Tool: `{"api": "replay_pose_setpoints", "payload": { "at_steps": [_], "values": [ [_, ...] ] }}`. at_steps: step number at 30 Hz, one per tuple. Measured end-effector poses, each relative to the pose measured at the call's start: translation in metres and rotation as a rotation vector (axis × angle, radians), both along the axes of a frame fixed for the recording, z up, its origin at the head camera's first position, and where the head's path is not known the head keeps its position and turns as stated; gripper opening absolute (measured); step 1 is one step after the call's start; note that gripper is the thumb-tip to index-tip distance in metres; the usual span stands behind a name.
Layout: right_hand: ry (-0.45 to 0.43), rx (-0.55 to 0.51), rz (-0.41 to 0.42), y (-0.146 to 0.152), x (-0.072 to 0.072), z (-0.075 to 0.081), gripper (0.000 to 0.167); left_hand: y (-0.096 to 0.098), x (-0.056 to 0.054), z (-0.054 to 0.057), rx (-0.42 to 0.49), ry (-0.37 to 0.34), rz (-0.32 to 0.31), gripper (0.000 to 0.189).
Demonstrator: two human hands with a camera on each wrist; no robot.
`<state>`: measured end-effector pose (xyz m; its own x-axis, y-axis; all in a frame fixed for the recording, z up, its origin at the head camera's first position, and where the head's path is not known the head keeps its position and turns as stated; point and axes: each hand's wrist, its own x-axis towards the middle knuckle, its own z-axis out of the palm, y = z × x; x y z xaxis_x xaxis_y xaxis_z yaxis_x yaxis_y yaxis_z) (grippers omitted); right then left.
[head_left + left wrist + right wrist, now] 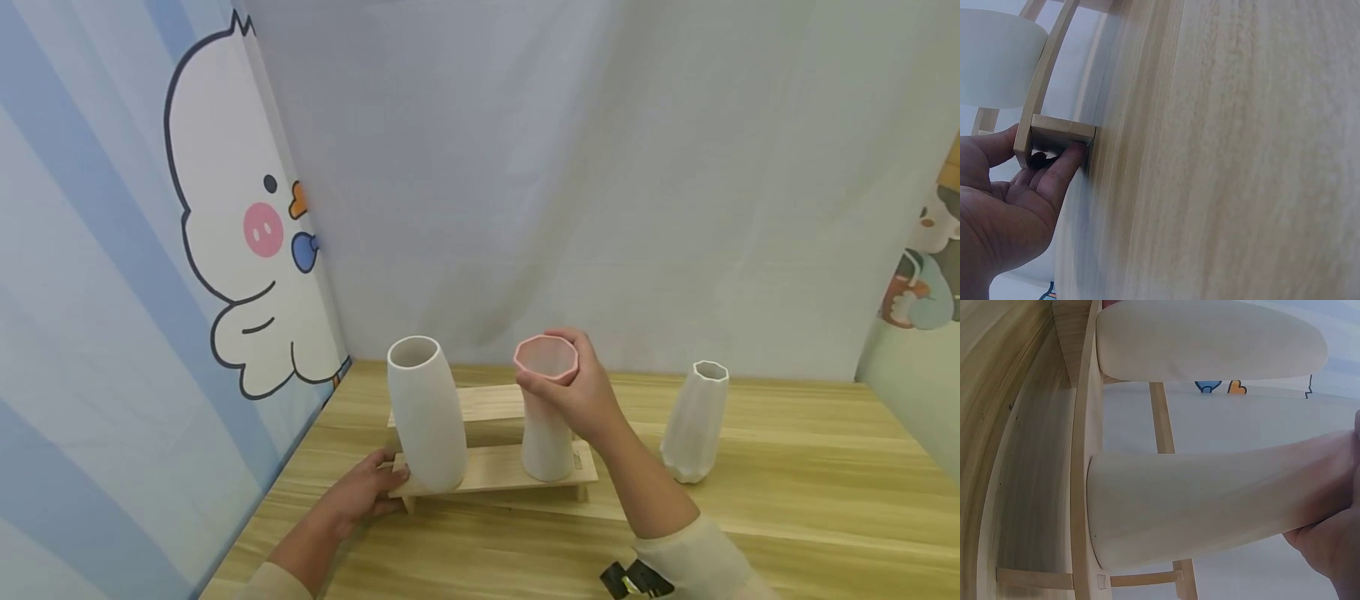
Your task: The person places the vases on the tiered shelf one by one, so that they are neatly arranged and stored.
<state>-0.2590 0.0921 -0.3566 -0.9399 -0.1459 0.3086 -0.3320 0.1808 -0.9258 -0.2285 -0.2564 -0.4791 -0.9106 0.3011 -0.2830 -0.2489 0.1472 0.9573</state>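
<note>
A two-tier wooden stand (495,468) bears two vases on its lower front step. My left hand (366,490) grips the left end of that step, thumb on top and fingers beneath by the leg, as the left wrist view shows (1029,206). Beside the thumb stands a tall white rounded vase (427,417). Near the step's right end is a white vase with a pink faceted rim (547,433), its base on the board. My right hand (577,392) holds this vase just under the rim, thumb in front and fingers behind.
To the right of the stand, a white ribbed vase (695,425) stands on the wooden table (810,500). A small black object (636,578) lies by the right sleeve. A grey curtain (600,183) hangs behind, and a cartoon-printed cloth (225,250) borders the left side.
</note>
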Motion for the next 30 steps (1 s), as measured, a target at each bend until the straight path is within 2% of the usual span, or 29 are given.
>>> {"api": "replay_pose_setpoints", "payload": {
  "at_steps": [19,30],
  "values": [
    [-0.025,-0.045,0.029,-0.0043,-0.0041,-0.0045,0.072,0.001,0.0005,-0.0012,0.014,-0.002,0.001,0.054],
    [-0.016,-0.047,0.012,-0.0066,-0.0067,-0.0073,0.072,0.0007,-0.0032,-0.0045,0.009,-0.006,0.014,0.054]
  ]
}}
